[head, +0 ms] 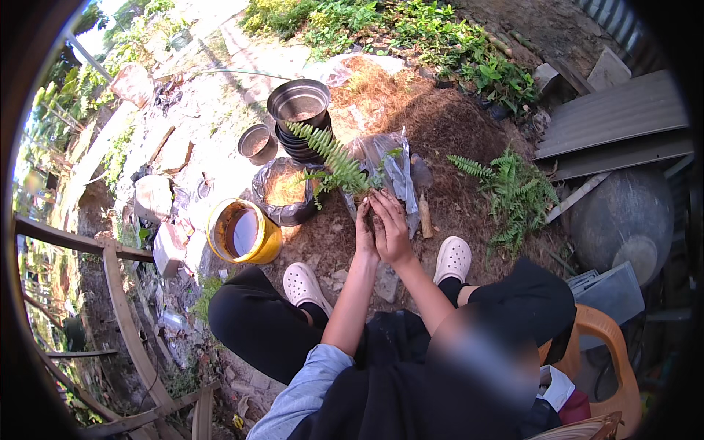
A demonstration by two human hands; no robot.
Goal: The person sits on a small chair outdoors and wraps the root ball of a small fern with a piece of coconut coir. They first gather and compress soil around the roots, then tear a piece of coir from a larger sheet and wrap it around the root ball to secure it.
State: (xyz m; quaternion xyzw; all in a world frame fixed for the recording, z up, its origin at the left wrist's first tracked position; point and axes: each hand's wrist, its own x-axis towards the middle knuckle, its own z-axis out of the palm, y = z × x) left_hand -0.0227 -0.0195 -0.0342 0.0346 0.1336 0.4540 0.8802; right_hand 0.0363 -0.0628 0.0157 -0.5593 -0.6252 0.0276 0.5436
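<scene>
Both of my hands, dark with soil, are cupped together around the base of a small fern plant [344,165]. My left hand [365,228] presses from the left side, and my right hand [391,223] covers the right side with its fingers stretched forward. The fern's fronds lean up and to the left. Its roots are mostly hidden between my palms. Just beyond my hands lies a clear plastic bag [397,170], and a trowel with a wooden handle [425,217] rests on the ground to the right. A black-lined pot of brown fibre [285,190] stands to the left.
A yellow bucket of brownish liquid [269,242] stands left, near a stack of black plastic pots [300,104] and a smaller pot [257,144]. Brown fibre [440,121] is heaped ahead. More ferns [514,192] lie right, before a large round jar [621,220]. An orange plastic chair [610,341] is beside me.
</scene>
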